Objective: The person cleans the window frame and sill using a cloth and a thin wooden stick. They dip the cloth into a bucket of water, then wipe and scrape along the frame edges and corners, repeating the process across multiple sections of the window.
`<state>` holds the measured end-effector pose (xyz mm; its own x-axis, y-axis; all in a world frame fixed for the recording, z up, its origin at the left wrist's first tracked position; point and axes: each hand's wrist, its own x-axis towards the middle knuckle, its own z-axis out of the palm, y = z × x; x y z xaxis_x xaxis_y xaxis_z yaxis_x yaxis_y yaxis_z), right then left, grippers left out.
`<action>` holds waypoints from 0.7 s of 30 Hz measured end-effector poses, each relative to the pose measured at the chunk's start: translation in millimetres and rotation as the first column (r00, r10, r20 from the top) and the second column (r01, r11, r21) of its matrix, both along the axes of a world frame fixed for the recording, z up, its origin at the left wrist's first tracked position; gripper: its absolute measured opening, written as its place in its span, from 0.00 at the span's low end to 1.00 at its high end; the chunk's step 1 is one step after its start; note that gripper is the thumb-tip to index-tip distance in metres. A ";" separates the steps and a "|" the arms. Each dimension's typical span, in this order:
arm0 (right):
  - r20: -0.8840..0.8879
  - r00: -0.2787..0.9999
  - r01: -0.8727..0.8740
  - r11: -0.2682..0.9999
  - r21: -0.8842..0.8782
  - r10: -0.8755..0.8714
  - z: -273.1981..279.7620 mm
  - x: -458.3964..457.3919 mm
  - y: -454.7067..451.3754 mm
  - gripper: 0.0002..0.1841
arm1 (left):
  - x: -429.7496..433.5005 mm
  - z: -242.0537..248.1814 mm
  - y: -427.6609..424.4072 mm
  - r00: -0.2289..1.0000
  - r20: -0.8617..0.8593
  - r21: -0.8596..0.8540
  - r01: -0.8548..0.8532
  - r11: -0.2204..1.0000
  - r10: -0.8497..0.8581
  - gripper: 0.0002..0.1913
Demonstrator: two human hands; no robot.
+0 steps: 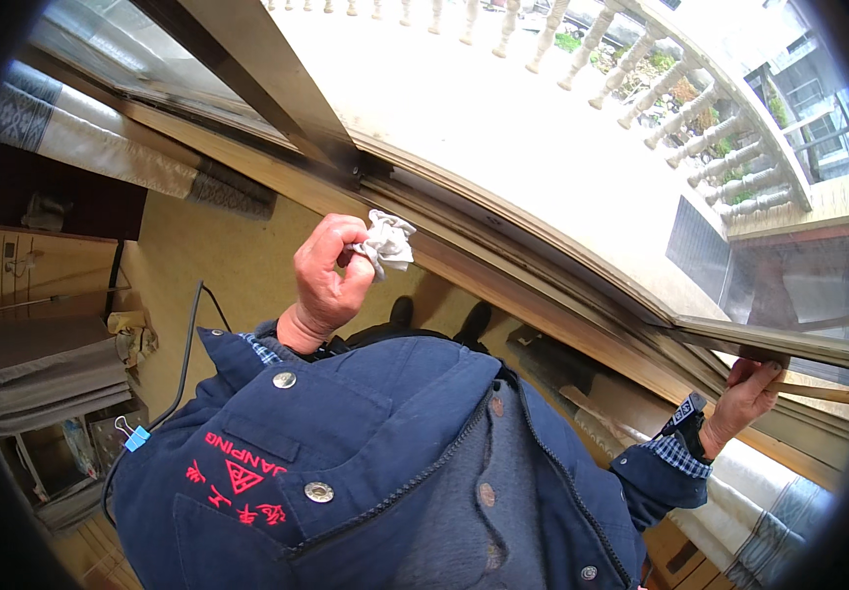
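Note:
My left hand (332, 276) is raised in front of the window sill, with a crumpled white cloth or tissue (387, 245) pinched between thumb and fingers. At the right, my right hand (745, 398) grips the edge of a brown metal window sash (786, 341), its fingers partly hidden behind the frame. The window track (542, 258) runs diagonally between the hands. Beside the right fingertips shows a thin tan strip (830, 392); whether the hand touches it is unclear. A wristband with a small device (683, 414) sits at the right wrist.
A wooden sill (469, 276) runs below the track. Patterned curtains (122, 158) hang at both sides. Outside stands a balustrade (745, 147). A black cable (187, 354) with a blue binder clip (137, 436) passes my left side. Furniture with grey fabric (55, 376) stands at left.

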<state>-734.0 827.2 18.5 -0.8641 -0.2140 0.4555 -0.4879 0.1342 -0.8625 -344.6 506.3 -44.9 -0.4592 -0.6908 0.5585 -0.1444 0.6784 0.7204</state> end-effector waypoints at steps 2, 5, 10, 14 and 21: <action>-0.033 0.997 -0.074 0.996 -0.042 0.073 -4.7 1.1 -5.9 0.19 | -0.8 2.8 2.0 1.000 -0.022 0.003 0.000 1.000 0.000 0.10; -0.053 0.972 -0.230 0.972 -0.053 0.227 -4.8 5.7 -17.1 0.18 | -3.6 5.8 6.9 0.999 -0.032 0.012 0.004 1.000 -0.004 0.10; -0.062 0.889 -0.453 0.891 0.033 0.455 11.3 26.7 -49.3 0.08 | -4.9 8.8 10.6 0.998 -0.067 0.012 0.001 1.000 0.000 0.11; -0.003 0.872 -0.489 0.872 0.024 0.489 25.0 53.8 -81.4 0.07 | -2.0 13.4 18.0 0.993 -0.116 0.038 0.001 0.999 0.004 0.11; -0.326 0.641 -0.556 0.714 0.426 0.694 56.6 80.6 -151.3 0.16 | 2.2 15.3 18.4 0.985 -0.170 0.043 -0.036 0.998 0.043 0.11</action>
